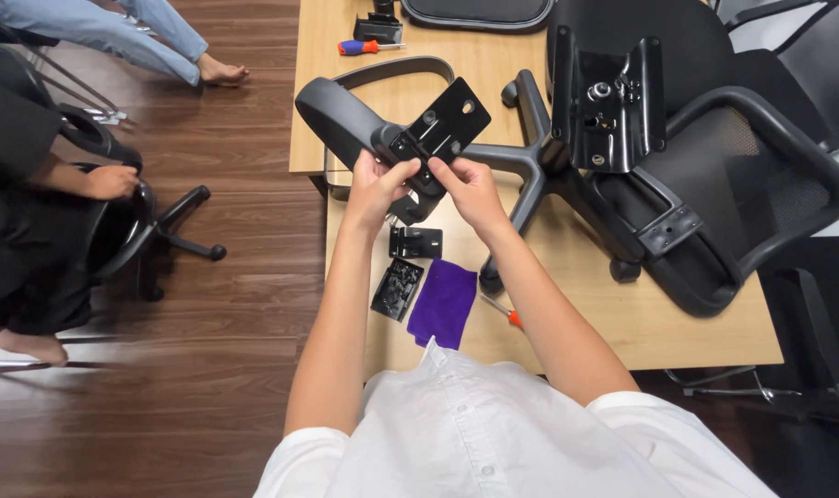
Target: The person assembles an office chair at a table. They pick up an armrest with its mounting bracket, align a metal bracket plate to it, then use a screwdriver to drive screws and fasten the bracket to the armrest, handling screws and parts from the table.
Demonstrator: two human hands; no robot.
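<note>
Centre frame, the left hand and right hand both grip a black armrest by its flat bracket plate, raised above the wooden counter. Below lie a purple cloth, a tray of screws and a half-hidden screwdriver. An upturned chair crowds the right. At the left edge, another person's hand rests on a chair.

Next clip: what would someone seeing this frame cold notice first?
Most likely the two bare hands at centre, left hand and right hand, holding a black chair armrest with a flat metal bracket above the wooden table. Right of them a black mesh office chair lies tipped over on the table, its star base sideways. A purple cloth lies on the table near the person.
</note>
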